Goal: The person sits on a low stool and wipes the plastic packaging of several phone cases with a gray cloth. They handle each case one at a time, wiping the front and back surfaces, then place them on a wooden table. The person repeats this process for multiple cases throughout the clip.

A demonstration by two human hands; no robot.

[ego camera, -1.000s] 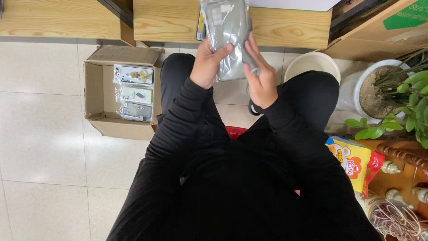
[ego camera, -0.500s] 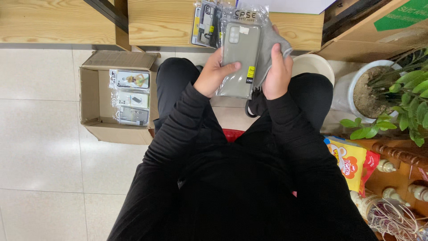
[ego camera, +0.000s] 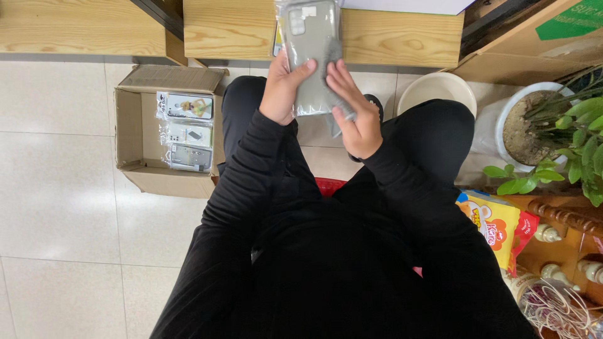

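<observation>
The person sits low in the frame in a black top, knees apart over a white tile floor (ego camera: 56, 220). Both hands are up near the top middle, holding a grey phone case in a clear plastic bag (ego camera: 309, 50). The bag looks thin and slippery, so the case could slide out and drop between the knees if the fingers let go a little. It could also bump the wooden shelf (ego camera: 402, 37) right behind it.

The left hand (ego camera: 282, 88) wraps around the left edge, with the thumb pressed flat on the front. The right hand (ego camera: 353, 110) is half open, its fingers spread and resting on the loose lower end of the bag.

At the left sits an open cardboard box (ego camera: 129, 135) with more packed phone cases (ego camera: 187, 130) inside. At the right are a white bucket (ego camera: 433, 91), a potted plant (ego camera: 553, 125) and a yellow snack bag (ego camera: 493, 220).
</observation>
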